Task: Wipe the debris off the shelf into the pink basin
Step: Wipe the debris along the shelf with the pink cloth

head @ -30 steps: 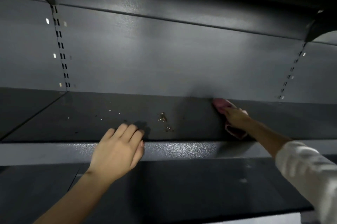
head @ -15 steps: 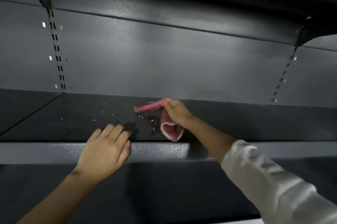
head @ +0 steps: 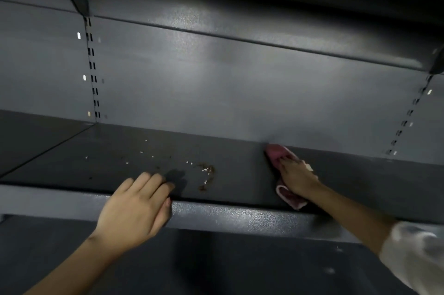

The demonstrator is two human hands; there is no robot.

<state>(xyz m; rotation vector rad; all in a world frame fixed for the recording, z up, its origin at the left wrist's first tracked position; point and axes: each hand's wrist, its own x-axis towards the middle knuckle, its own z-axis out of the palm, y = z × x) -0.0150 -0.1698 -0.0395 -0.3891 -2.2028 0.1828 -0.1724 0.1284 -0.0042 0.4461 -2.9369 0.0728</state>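
A dark grey metal shelf [head: 240, 165] runs across the view. Brown and pale debris [head: 206, 174] lies on it in a curved heap left of centre, with loose crumbs [head: 144, 153] scattered further left. My right hand [head: 295, 177] presses a pink cloth [head: 276, 151] flat on the shelf near the back wall, well to the right of the heap. My left hand [head: 137, 208] rests palm down on the shelf's front lip, fingers together, just left of the heap. No pink basin is in view.
The shelf's front lip [head: 240, 217] crosses the frame below the debris. A slotted upright [head: 92, 66] stands at the back left and another [head: 406, 124] at the back right. A lower shelf [head: 216, 266] lies beneath, and an upper shelf overhangs.
My right hand has swept the cloth back to the right, away from the heap, after pushing it left half a second ago. The debris sits gathered in a curved heap. My left hand stayed put.
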